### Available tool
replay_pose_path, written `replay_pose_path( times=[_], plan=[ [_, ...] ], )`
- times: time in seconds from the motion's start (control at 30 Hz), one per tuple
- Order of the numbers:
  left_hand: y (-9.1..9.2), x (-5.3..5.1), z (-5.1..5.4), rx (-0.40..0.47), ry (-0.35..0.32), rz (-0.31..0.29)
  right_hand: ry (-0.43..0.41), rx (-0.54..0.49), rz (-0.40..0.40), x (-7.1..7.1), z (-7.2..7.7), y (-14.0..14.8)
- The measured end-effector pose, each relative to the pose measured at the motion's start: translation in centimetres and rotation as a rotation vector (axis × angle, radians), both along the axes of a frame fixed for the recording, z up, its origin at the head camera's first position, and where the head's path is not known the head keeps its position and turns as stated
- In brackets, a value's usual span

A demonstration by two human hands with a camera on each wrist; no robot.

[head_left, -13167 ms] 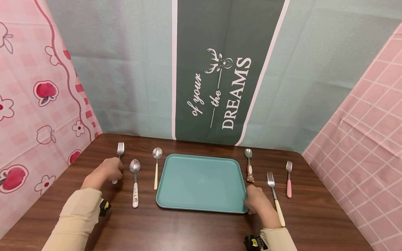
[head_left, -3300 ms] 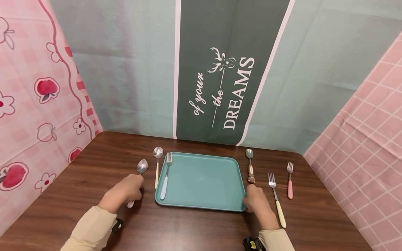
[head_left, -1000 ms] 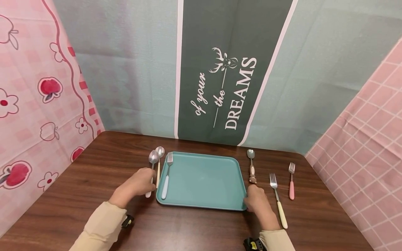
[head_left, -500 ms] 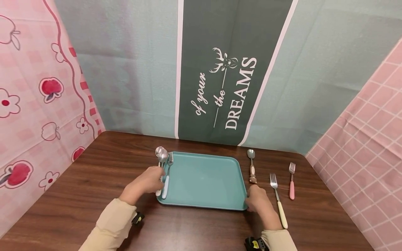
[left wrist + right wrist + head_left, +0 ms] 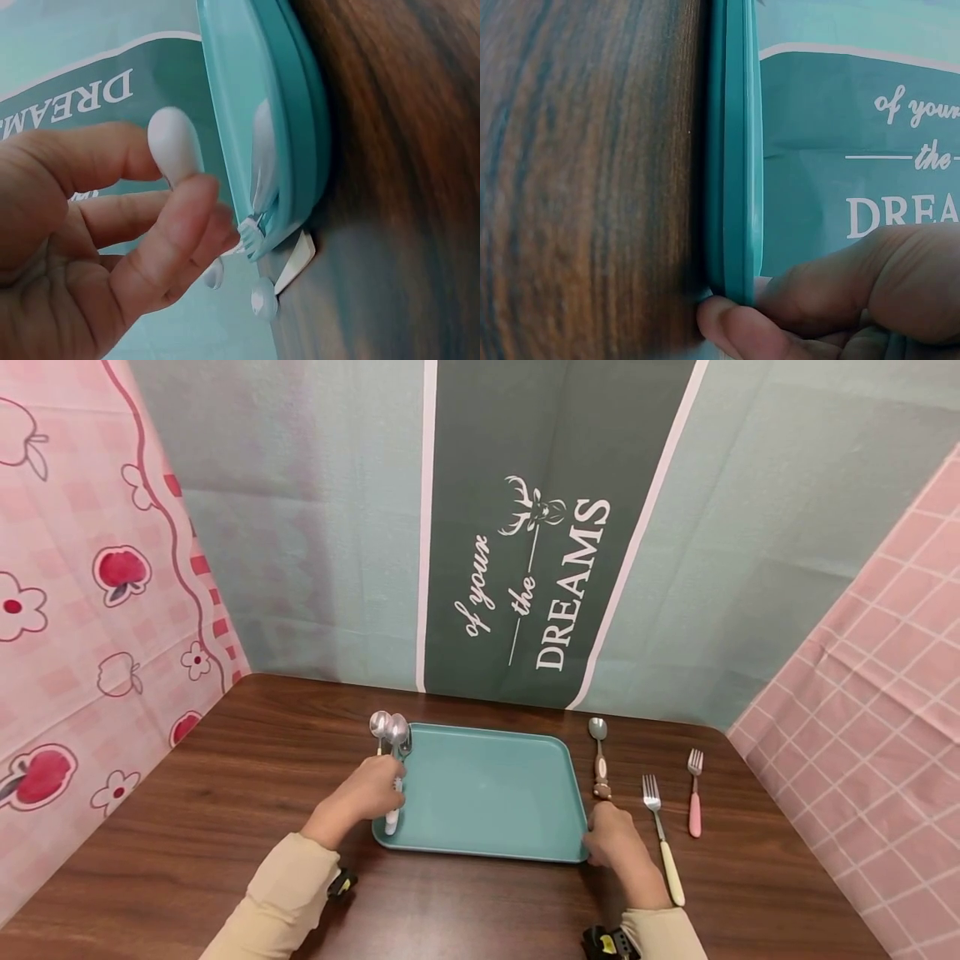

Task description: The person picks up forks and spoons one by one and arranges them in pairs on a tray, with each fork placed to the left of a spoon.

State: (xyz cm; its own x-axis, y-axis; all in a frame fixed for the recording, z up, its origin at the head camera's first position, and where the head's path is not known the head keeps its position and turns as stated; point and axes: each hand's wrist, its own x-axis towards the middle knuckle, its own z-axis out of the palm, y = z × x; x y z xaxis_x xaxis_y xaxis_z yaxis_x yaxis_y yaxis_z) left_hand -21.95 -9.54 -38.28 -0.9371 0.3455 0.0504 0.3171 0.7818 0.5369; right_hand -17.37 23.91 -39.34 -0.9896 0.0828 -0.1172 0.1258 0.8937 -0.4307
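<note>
My left hand [image 5: 369, 789] pinches the white handle of a spoon [image 5: 396, 729] above the left side of the teal tray [image 5: 487, 793]. In the left wrist view the spoon's handle end [image 5: 174, 142] sits between thumb and fingers, clear of the tray. Beneath it a fork with a pale handle [image 5: 264, 161] lies in the tray, mostly covered in the head view. A cream-handled spoon [image 5: 379, 723] lies on the table just left of the tray, partly hidden by my hand. My right hand [image 5: 618, 847] grips the tray's near right corner, thumb and fingers at its rim [image 5: 739, 150].
Right of the tray, on the brown wooden table [image 5: 465, 902], lie a spoon with a brown bear handle [image 5: 601, 768], a cream-handled fork [image 5: 663, 839] and a pink-handled fork [image 5: 694, 802]. Printed cloths [image 5: 300, 543] hang around the table's back and sides.
Earlier the fork went from the table's left into the tray. Then my left hand took the white-handled spoon and carried it right, over the tray. My right hand has stayed at the corner.
</note>
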Motion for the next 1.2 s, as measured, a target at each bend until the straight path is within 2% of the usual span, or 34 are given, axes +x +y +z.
replay_pose_path(
  times=[0.2, 0.43, 0.57, 0.9, 1.2],
  plan=[
    [0.6, -0.3, -0.3, -0.003, 0.027, -0.026, 0.006, 0.003, 0.008, 0.0, 0.0, -0.1],
    [1.4, -0.5, -0.7, 0.026, -0.012, -0.052, -0.003, 0.014, 0.013, 0.0, 0.0, 0.1],
    [1.7, -0.6, -1.0, 0.023, -0.013, -0.062, -0.013, 0.01, 0.002, 0.1, 0.0, 0.1],
    [2.3, -0.6, -0.9, 0.044, -0.046, -0.101, 0.003, 0.014, 0.009, 0.1, 0.0, 0.0],
    [2.6, -0.7, -1.2, 0.004, 0.011, -0.152, -0.012, 0.012, 0.011, 0.1, 0.2, -0.2]
  ],
)
